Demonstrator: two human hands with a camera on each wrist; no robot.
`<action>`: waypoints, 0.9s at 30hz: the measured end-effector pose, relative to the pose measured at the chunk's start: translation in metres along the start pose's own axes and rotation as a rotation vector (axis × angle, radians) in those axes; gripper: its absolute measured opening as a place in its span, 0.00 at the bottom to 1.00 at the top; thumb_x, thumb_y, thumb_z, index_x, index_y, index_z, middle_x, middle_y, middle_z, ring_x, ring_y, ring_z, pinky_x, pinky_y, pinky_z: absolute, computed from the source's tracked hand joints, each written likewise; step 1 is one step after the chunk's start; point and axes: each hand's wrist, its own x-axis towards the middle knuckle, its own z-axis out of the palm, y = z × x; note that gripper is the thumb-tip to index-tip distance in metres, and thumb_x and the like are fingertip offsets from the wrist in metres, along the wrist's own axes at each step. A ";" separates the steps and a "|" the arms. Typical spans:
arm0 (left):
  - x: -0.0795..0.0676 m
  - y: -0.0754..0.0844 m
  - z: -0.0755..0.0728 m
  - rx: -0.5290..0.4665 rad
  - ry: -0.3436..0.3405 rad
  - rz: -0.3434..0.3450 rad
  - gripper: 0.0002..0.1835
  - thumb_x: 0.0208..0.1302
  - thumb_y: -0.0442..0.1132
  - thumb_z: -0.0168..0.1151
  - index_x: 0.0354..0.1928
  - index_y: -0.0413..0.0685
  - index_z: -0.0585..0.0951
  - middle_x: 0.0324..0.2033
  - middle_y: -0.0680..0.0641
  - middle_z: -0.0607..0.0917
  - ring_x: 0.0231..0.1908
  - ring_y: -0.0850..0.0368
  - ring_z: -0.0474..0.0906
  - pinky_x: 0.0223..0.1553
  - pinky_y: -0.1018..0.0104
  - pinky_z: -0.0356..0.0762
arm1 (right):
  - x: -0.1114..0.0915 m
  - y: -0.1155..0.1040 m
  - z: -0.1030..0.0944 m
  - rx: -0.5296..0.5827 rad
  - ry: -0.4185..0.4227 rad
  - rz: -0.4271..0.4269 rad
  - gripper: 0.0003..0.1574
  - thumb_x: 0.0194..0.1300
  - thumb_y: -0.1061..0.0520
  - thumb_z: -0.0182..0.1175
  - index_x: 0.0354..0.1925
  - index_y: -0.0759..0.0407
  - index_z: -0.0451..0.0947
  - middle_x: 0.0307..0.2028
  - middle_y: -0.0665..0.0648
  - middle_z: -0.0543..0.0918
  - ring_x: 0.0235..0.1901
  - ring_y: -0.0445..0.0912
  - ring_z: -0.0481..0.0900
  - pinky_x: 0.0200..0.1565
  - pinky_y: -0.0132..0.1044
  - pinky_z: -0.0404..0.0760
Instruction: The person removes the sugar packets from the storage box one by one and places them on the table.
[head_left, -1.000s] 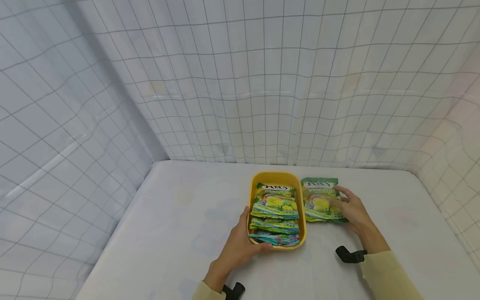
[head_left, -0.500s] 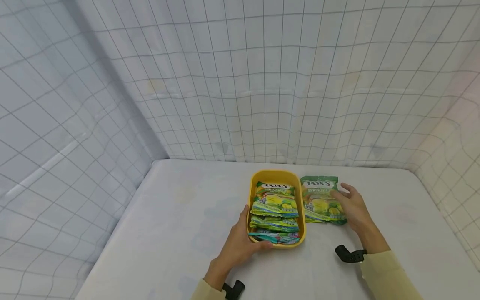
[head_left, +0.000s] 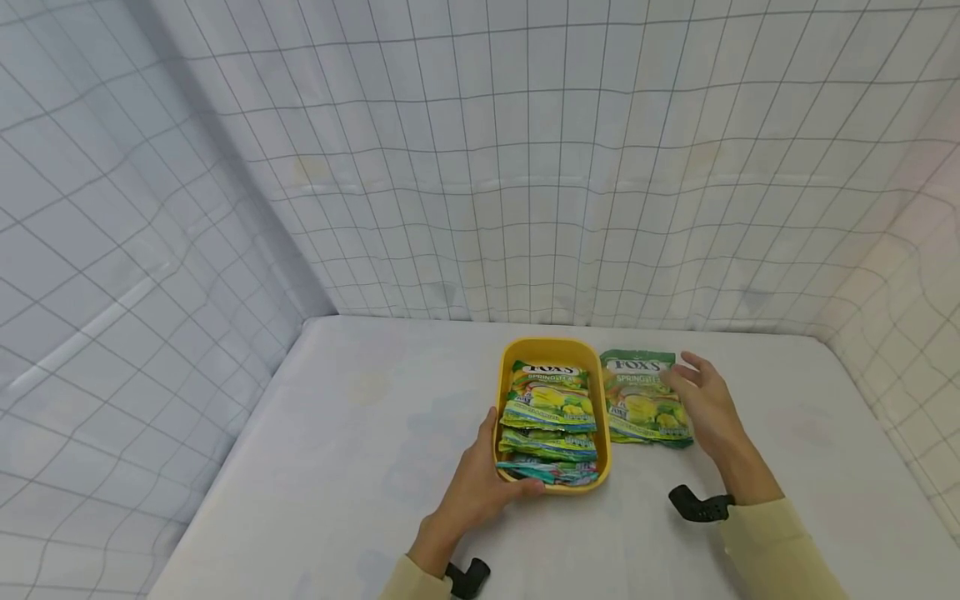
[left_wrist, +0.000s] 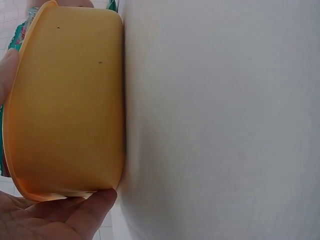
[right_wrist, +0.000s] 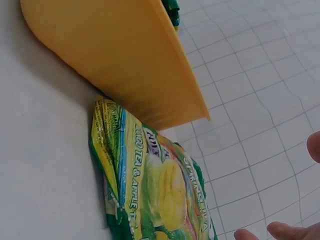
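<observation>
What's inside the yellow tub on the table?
From far end to near, the yellow tub holds a FOX'S packet, a second green packet and teal packaging. What lies beneath them, and so the full count, is covered.

1 tub point(head_left: 551, 350), 4+ pkts point(head_left: 643, 398), 2 hands point(head_left: 477, 483)

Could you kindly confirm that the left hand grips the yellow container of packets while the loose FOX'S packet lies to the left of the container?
Not quite: the loose FOX'S packet lies to the right of the yellow container, as the head view shows. The left hand does grip the container, and there are packets in it.
</observation>
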 end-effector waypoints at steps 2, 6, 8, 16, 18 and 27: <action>0.000 0.001 0.000 -0.003 0.000 -0.004 0.71 0.48 0.58 0.81 0.82 0.43 0.42 0.73 0.42 0.67 0.69 0.48 0.68 0.68 0.47 0.66 | -0.002 -0.004 0.001 0.002 -0.008 -0.017 0.54 0.78 0.44 0.54 0.82 0.60 0.34 0.77 0.73 0.49 0.73 0.68 0.53 0.70 0.63 0.55; 0.000 0.001 0.000 -0.009 0.002 -0.001 0.71 0.48 0.58 0.82 0.82 0.43 0.42 0.72 0.42 0.68 0.69 0.47 0.68 0.67 0.46 0.66 | -0.007 -0.013 0.002 0.003 -0.029 -0.061 0.54 0.78 0.44 0.54 0.82 0.60 0.34 0.76 0.73 0.50 0.71 0.67 0.57 0.67 0.62 0.61; 0.000 0.001 0.000 -0.012 0.003 0.001 0.71 0.48 0.58 0.81 0.82 0.43 0.42 0.72 0.42 0.68 0.69 0.47 0.68 0.67 0.46 0.66 | -0.008 -0.016 0.003 0.000 -0.035 -0.079 0.54 0.78 0.44 0.54 0.82 0.60 0.34 0.76 0.73 0.51 0.71 0.67 0.58 0.67 0.61 0.64; 0.001 -0.002 0.001 -0.018 0.000 0.020 0.71 0.48 0.58 0.81 0.82 0.48 0.41 0.72 0.46 0.69 0.68 0.51 0.68 0.67 0.48 0.66 | -0.014 -0.027 0.008 -0.020 -0.055 -0.115 0.55 0.78 0.44 0.55 0.82 0.59 0.33 0.76 0.73 0.52 0.71 0.68 0.60 0.66 0.61 0.67; 0.001 -0.003 0.002 -0.021 0.000 0.026 0.71 0.48 0.58 0.81 0.82 0.49 0.41 0.72 0.47 0.69 0.68 0.51 0.68 0.67 0.48 0.66 | -0.016 -0.030 0.009 -0.011 -0.068 -0.125 0.55 0.78 0.44 0.56 0.82 0.58 0.33 0.76 0.73 0.52 0.71 0.68 0.59 0.67 0.61 0.65; 0.000 -0.003 0.001 -0.028 0.003 0.036 0.70 0.48 0.58 0.81 0.82 0.51 0.42 0.71 0.49 0.70 0.67 0.54 0.70 0.67 0.49 0.68 | -0.016 -0.039 0.016 -0.049 -0.101 -0.142 0.54 0.77 0.45 0.56 0.82 0.57 0.34 0.76 0.71 0.55 0.70 0.68 0.61 0.66 0.64 0.65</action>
